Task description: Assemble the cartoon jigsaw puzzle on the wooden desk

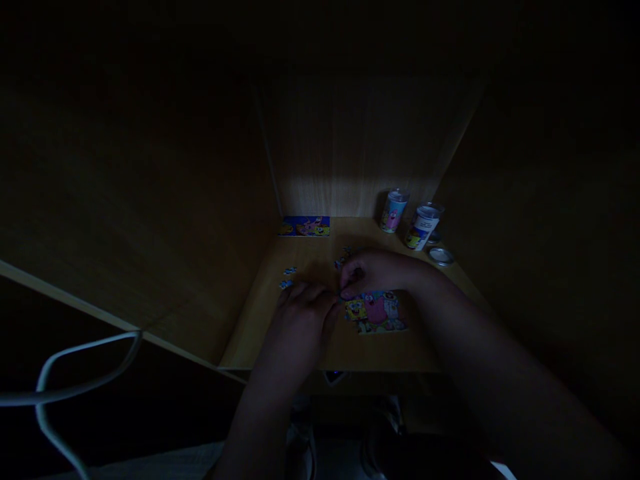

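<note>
A partly built cartoon jigsaw puzzle (377, 311) lies on a small wooden desk (310, 257). My right hand (373, 272) hovers over its upper left corner, fingers pinched on a small puzzle piece. My left hand (305, 308) rests just left of the puzzle, fingers curled towards the same corner; whether it holds anything is hidden in the dim light. Loose blue pieces (287, 277) lie to the left of my left hand, and a few more pieces (344, 256) sit behind my right hand.
A picture card (305, 226) lies at the back of the desk. Two small printed tins (409, 219) stand at the back right with round lids (441, 255) beside them. Wooden side panels wall the desk in. A white cable (75, 363) loops at lower left.
</note>
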`<state>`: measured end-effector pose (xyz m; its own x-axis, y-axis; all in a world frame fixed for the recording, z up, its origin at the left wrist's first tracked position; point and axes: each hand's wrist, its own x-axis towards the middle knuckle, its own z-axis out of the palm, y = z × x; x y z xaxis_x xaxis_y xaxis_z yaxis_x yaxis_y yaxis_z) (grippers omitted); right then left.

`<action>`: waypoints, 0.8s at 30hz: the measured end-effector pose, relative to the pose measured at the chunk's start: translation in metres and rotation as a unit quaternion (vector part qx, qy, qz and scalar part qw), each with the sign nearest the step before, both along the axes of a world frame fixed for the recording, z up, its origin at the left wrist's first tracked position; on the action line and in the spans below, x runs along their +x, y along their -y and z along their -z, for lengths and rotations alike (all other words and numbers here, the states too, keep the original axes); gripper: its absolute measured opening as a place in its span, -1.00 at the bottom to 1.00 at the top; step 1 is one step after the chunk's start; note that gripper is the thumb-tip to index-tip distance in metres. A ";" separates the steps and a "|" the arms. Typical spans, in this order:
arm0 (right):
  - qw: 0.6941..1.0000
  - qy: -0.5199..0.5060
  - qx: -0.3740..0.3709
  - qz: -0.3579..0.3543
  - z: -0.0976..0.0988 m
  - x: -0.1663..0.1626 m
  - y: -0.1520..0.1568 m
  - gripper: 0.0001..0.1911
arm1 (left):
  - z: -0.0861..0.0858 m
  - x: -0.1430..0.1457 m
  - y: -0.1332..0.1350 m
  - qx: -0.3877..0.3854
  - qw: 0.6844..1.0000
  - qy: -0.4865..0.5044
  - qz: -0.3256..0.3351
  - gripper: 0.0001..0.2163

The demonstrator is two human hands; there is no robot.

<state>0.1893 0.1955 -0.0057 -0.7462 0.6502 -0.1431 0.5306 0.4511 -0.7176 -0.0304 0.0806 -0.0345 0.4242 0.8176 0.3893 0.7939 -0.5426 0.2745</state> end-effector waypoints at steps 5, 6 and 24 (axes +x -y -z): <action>0.959 -0.004 0.188 0.214 -0.001 0.016 -0.015 -0.73 | -0.003 -0.002 0.003 0.029 0.999 0.037 0.000 -0.83; 0.939 0.012 0.228 0.256 -0.001 0.021 -0.019 -0.71 | -0.005 -0.001 0.005 0.033 0.999 0.042 0.002 -0.85; 0.964 -0.024 0.240 0.110 0.020 0.011 -0.023 -0.83 | -0.003 0.037 0.032 -0.032 0.999 0.012 -0.017 -0.75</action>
<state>0.2004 0.2186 -0.0260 -0.5817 0.7759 0.2441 0.6223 0.6178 -0.4807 0.0070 0.0485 -0.0316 0.3860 0.8550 0.3464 0.8043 -0.4958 0.3274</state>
